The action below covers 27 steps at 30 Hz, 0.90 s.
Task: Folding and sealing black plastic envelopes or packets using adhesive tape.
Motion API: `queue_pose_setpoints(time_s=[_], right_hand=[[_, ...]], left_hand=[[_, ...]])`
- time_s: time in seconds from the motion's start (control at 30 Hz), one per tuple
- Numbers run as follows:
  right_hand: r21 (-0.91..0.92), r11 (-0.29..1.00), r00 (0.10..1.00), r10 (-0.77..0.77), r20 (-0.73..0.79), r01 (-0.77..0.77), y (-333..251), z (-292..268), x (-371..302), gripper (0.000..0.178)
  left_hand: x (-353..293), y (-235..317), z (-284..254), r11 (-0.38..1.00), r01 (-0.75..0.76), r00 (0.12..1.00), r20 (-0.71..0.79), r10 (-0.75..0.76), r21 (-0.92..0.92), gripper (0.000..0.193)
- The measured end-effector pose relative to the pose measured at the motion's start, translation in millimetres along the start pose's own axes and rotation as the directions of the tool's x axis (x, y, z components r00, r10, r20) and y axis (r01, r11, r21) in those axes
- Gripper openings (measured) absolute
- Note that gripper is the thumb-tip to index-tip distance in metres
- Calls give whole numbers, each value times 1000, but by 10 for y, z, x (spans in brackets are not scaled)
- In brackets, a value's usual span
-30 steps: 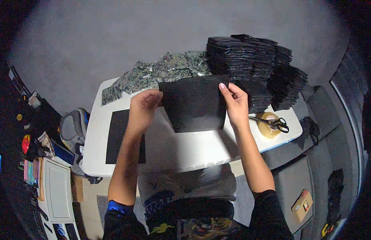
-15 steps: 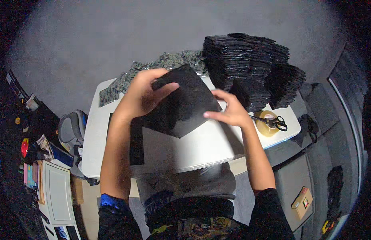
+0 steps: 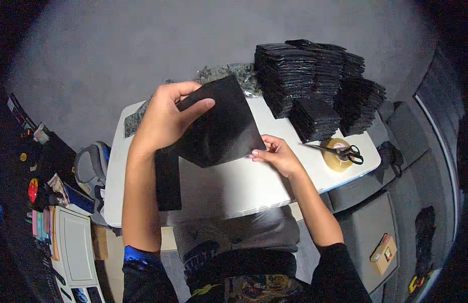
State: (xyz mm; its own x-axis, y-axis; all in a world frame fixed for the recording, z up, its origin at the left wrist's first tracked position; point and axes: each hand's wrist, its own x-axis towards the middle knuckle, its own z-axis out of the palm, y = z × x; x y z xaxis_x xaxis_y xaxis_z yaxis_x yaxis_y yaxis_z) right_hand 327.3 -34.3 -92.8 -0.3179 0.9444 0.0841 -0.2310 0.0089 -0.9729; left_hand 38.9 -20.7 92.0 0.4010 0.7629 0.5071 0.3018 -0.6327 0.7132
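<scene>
Both hands hold a flat black square sheet or pouch (image 3: pixel 218 123) tilted above the white table (image 3: pixel 266 189). My left hand (image 3: pixel 165 118) is closed on its upper left edge, with the thumb lying across the front. At the lower right corner, my right hand (image 3: pixel 278 156) pinches it between thumb and fingertips. Whether it is one layer or several cannot be made out. Another flat black piece (image 3: pixel 168 187) lies on the table, partly hidden by my left forearm. Behind the held piece are crumpled grey-green patterned packets (image 3: pixel 218 73) with a shiny surface.
Tall stacks of folded black packets (image 3: pixel 294 76) stand at the table's far right, with a lower stack (image 3: pixel 314 120) in front. Black scissors (image 3: pixel 351 154) rest on a roll of clear tape (image 3: pixel 335 164). A grey sofa (image 3: pixel 405 126) borders the right side; a chair (image 3: pixel 91 164) stands left.
My right hand has moved down and left along the black piece to its lower corner. My left hand has shifted slightly left, and the piece has turned and come left with it.
</scene>
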Motion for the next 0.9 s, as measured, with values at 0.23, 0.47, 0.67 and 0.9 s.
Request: queue_pose_setpoints(time_s=[0.23, 0.47, 0.67, 0.9], right_hand=[[-129, 977, 941, -199, -272, 169, 46, -119, -5, 17], [-172, 956, 903, -283, -323, 238, -129, -222, 66, 27], [4, 991, 924, -122, -363, 133, -19, -112, 111, 18], [90, 992, 949, -58, -311, 90, 80, -128, 72, 13]], left_hand=[[-51, -372, -22, 959, 129, 987, -65, -150, -251, 19], [-280, -762, -89, 920, 213, 956, -124, -266, -329, 20], [-116, -180, 7, 987, 44, 969, -246, -4, 157, 15], [8, -165, -5, 965, -135, 965, -191, 180, 224, 17]])
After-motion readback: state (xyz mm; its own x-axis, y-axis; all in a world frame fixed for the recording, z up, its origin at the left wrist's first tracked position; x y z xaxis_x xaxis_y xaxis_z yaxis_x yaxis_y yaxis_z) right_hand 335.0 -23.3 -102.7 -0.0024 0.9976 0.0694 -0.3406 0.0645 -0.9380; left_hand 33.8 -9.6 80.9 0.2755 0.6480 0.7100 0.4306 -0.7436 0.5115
